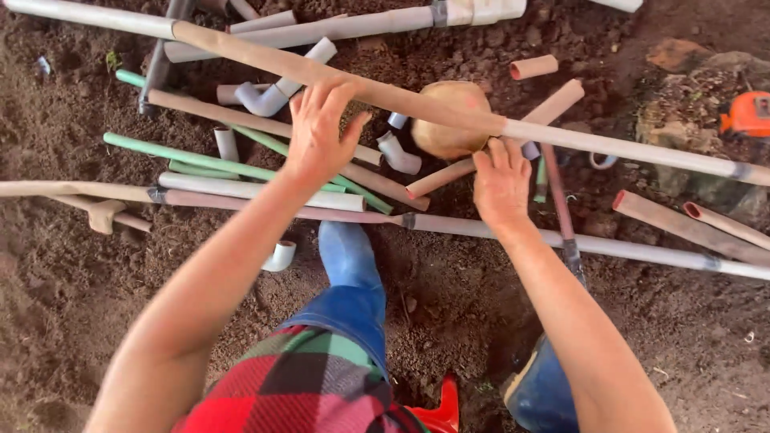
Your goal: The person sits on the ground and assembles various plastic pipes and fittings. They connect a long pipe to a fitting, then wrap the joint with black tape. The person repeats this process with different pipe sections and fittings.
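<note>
My left hand point(319, 128) is spread open just below a long muddy pipe point(337, 80) that runs diagonally across the soil, fingertips near or touching it. My right hand point(501, 184) lies flat with fingers together over the end of a short tan pipe point(497, 140), next to a round brown bowl-like object point(449, 120). Neither hand is closed around anything. Under my arms lie green pipes point(184, 156), a white pipe point(241, 188) and a long grey pipe point(642, 252).
Loose white elbow fittings point(273, 96) and short pipe pieces point(533, 66) lie scattered on dark soil. An orange tape measure point(746, 114) sits on rocks at the right. My blue boots point(345, 252) stand in a dug hollow.
</note>
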